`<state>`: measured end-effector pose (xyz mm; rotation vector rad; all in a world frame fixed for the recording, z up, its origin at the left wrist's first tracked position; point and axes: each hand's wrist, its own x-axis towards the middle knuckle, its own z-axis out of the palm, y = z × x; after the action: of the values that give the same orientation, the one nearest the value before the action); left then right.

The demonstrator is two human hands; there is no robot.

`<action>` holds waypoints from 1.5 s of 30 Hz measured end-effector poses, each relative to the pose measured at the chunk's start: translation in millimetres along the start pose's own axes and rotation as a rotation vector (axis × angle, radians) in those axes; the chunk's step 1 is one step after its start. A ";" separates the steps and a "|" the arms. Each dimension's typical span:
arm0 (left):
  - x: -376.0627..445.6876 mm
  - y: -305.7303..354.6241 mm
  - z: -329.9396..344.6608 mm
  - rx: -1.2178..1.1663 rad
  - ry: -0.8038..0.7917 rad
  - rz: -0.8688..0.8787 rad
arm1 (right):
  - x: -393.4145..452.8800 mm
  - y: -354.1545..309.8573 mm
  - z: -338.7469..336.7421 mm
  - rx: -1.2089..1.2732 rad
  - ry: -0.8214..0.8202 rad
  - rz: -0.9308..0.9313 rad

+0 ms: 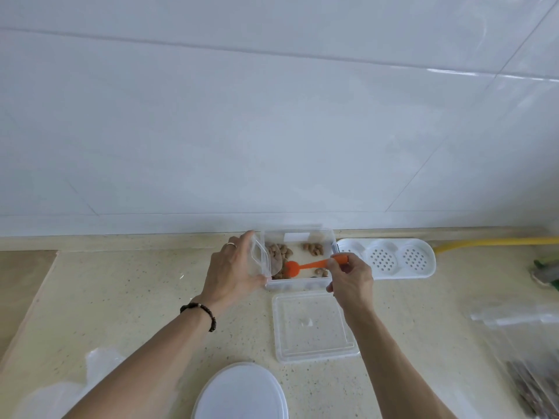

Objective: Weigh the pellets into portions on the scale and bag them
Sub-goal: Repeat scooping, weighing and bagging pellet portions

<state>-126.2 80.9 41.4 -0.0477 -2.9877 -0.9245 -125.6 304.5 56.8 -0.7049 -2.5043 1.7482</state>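
Speckled worktop [145, 300] under white tiles: left hand [233, 267] gripping tub [299, 285], right hand [352, 279] pinching orange scoop [305, 265] among pellets [279, 252]; best scooping shallow, tub steadied, avoiding spills.

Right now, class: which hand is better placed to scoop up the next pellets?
The right hand: it already pinches the orange scoop, whose bowl lies among the pellets. The left hand is busy holding the clear container.

1. Brown pellets [279, 251] scattered in small clusters inside clear rectangular container [299, 237] by the wall.
2. Orange scoop [305, 265] angled down into container, bowl among pellets.
3. Clear lid [314, 325] flat on counter, just in front.
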 end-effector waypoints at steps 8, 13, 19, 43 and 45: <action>-1.6 -2.7 2.8 0.028 0.019 0.010 | -0.1 6.1 15.8 0.107 -0.062 0.161; -1.2 -3.0 2.3 0.038 0.044 0.007 | 3.6 3.2 5.8 0.244 -0.011 0.222; 0.8 -3.7 3.7 0.067 0.038 -0.005 | 5.9 -11.4 -20.6 0.387 0.031 0.242; 1.1 0.8 -0.3 0.035 -0.015 -0.040 | 13.0 -23.0 -3.7 0.063 0.158 -0.034; 1.5 1.3 -0.8 0.042 -0.016 -0.040 | 16.8 -12.0 7.0 0.024 0.149 -0.013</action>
<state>-127.7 81.5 42.9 0.0055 -3.0328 -0.8684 -146.8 301.1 60.7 -0.7836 -2.3816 1.6521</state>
